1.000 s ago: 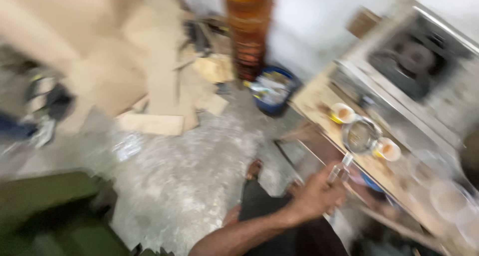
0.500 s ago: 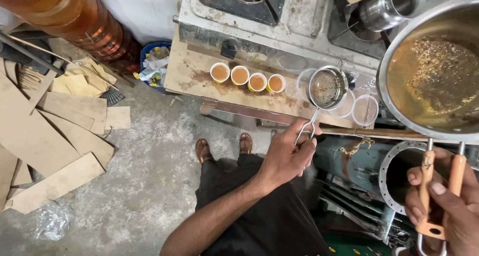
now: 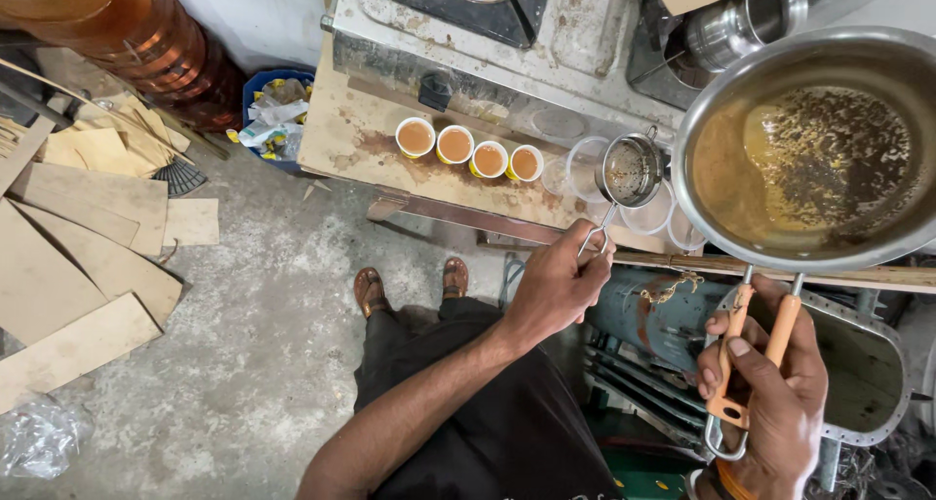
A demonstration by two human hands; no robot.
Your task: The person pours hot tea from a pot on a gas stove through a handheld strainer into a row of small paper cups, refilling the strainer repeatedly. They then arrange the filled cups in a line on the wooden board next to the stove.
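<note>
The left hand (image 3: 556, 286) has its fingers clamped on the strainer (image 3: 631, 171) over the empty cups (image 3: 651, 208) at 3 o'clock of four filled cups (image 3: 470, 149), the right hand (image 3: 770, 393) squeezes tongs (image 3: 746, 364) gripping the tea pot (image 3: 809, 149), so pouring seems next, needing a slow tilt.

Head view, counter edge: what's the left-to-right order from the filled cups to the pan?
Four filled cups → empty clear cup → strainer, held by the left hand → pan of tea, gripped with tongs by the right hand.

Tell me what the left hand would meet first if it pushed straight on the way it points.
Probably the empty clear cups under the strainer that the left hand holds, though depth is unclear.
</note>
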